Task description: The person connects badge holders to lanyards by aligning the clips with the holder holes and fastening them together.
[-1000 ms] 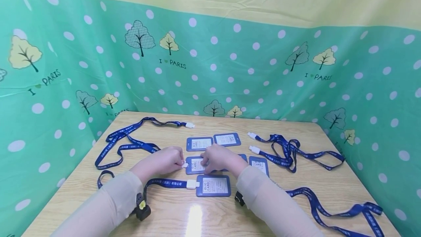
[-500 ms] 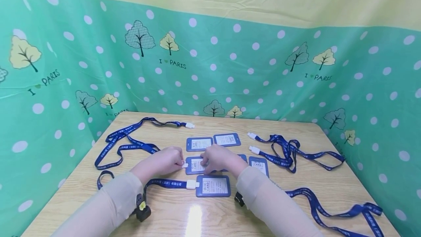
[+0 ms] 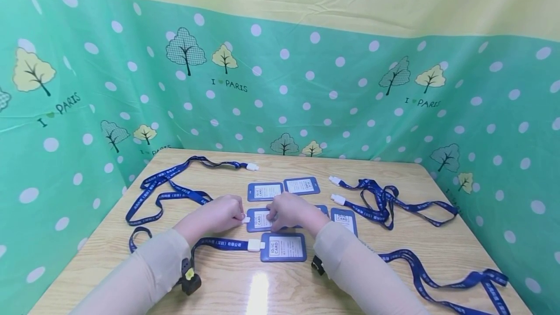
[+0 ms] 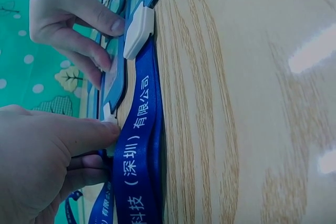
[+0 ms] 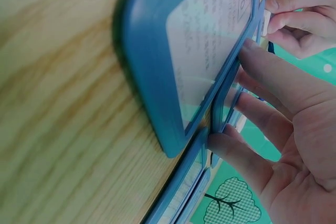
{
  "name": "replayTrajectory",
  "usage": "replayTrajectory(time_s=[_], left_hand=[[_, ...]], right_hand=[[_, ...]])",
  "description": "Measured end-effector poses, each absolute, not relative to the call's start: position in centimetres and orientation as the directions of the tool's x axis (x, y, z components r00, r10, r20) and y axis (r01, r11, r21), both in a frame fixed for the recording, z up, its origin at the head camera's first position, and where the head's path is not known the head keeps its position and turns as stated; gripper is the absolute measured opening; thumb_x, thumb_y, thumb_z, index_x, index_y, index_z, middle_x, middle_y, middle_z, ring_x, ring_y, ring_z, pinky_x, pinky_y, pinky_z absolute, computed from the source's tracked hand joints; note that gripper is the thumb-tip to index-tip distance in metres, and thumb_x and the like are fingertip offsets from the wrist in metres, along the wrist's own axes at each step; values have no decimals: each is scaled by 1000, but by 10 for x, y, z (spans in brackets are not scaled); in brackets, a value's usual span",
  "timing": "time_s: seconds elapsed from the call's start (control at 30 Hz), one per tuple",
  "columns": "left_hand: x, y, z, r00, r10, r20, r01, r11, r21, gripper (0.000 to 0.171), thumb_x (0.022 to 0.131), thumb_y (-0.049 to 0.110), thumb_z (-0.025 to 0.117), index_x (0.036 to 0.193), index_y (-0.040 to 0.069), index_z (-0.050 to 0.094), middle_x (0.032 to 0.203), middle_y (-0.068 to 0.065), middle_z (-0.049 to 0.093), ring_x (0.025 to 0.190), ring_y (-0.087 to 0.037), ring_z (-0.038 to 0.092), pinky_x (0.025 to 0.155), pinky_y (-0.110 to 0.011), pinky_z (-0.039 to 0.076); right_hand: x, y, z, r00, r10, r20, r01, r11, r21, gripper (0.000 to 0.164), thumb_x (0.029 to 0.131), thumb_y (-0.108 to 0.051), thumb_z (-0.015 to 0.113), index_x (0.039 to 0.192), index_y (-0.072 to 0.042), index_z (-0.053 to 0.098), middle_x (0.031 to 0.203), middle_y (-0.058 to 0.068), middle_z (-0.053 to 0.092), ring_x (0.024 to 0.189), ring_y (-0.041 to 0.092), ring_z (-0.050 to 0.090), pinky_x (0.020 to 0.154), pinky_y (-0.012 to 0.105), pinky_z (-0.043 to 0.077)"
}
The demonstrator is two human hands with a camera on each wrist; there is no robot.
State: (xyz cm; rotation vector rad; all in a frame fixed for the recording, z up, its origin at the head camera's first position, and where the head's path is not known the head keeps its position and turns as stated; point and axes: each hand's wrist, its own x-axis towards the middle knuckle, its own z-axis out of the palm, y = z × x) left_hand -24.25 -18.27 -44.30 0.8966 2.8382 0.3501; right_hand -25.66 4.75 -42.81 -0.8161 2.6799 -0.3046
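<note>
My left hand point(image 3: 225, 213) pinches a white lanyard clip point(image 4: 108, 113) between thumb and finger. The clip meets the left end of a blue ID card holder point(image 3: 257, 219) lying on the table; whether it is hooked through the slot I cannot tell. My right hand point(image 3: 290, 210) grips that holder, thumb at the near edge and fingers over its face, hiding its right part. Just in front lies another blue card holder point(image 3: 284, 248), joined at its left end to a white clip point(image 3: 255, 245) on a blue lanyard point(image 3: 223, 243).
Behind the hands lie two card holders, one at left point(image 3: 265, 191) and one at right point(image 3: 302, 185). Another holder point(image 3: 344, 218) sits right of my right hand. Blue lanyards spread over the left point(image 3: 148, 193), right point(image 3: 380, 203) and front right point(image 3: 420, 271) of the wooden table point(image 3: 227, 286).
</note>
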Motion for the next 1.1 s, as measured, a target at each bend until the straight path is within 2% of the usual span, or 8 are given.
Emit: replayTrajectory(time_s=[0.1,0.33,0.57,0.7,0.8,1.0,1.1], left_hand=[[-243,-183,-443,-811,581,-66,546,794,267,5,90,15,79,92,17,83,88,12,62,79,-4,61,77,-23,56],[-241,-184,-442,-819,569,-76,528,798,291,6,92,16,77,94,16,83,87,13,60,77,-3,59,76,-24,56],[-239,-183,-439,-814,578,-57,541,790,288,6,91,15,78,95,15,83,85,12,60,74,-3,58,74,-24,56],[-238,-183,-439,-813,580,-49,544,786,294,7,90,14,78,96,14,82,84,11,60,72,-3,57,72,-24,55],[-238,-183,-439,-813,581,-43,546,785,291,7,90,15,78,96,13,82,83,11,60,71,-3,55,71,-24,55],[-237,-182,-439,-817,575,-40,540,788,296,6,90,15,78,95,13,82,82,11,60,70,-3,55,71,-25,55],[-237,-182,-439,-821,570,-44,532,790,304,6,90,14,78,95,13,82,82,11,60,69,-3,55,70,-24,54]], right_hand=[[-256,47,-428,-788,-568,-240,-497,815,-296,34,78,-32,89,110,-27,79,137,-8,63,129,20,57,106,36,47],[-254,47,-426,-793,-562,-234,-490,817,-302,35,77,-31,90,111,-26,79,138,-8,63,127,20,58,96,30,53],[-253,46,-425,-800,-549,-241,-476,827,-299,33,78,-31,89,109,-27,80,138,-8,63,132,21,55,103,34,50],[-253,46,-424,-803,-542,-248,-463,830,-312,33,78,-30,89,110,-26,80,139,-6,62,130,21,57,91,29,55],[-253,46,-424,-802,-544,-247,-466,828,-313,34,78,-30,89,110,-26,80,140,-6,62,130,21,57,89,27,55],[-254,47,-425,-800,-548,-243,-470,825,-313,34,77,-30,90,110,-26,80,139,-5,62,130,21,57,94,30,54],[-255,46,-427,-801,-548,-242,-473,827,-305,34,77,-32,90,109,-27,80,138,-6,63,131,22,56,101,34,51]])
